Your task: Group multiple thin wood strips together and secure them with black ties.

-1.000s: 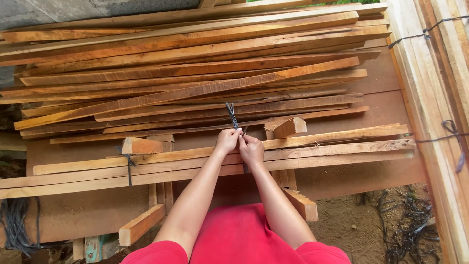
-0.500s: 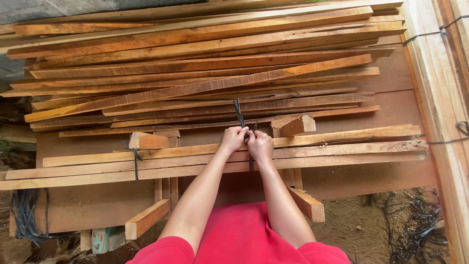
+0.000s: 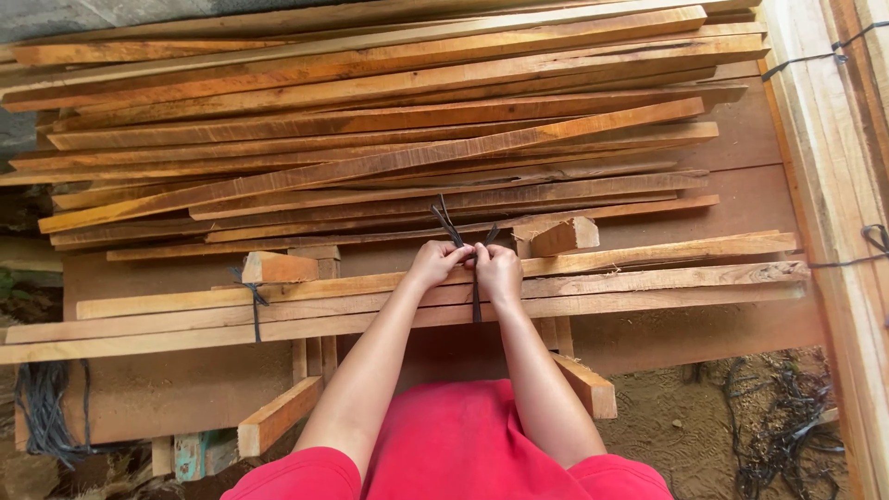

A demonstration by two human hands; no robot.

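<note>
Left hand (image 3: pixel 433 262) and right hand (image 3: pixel 497 268) both pinch the dark tie string (image 3: pixel 476 287); its ends now splay apart over the front slat bundle (image 3: pixel 648 278), knot tightening.

A single head-worn camera looks almost straight down from above the person, at roughly arm's length from the wooden slats (image 3: pixel 407 167), which fill the frame from 9 to 3 o'clock. The person's own lap sits at 6 o'clock (no second view shares the scene).
</note>
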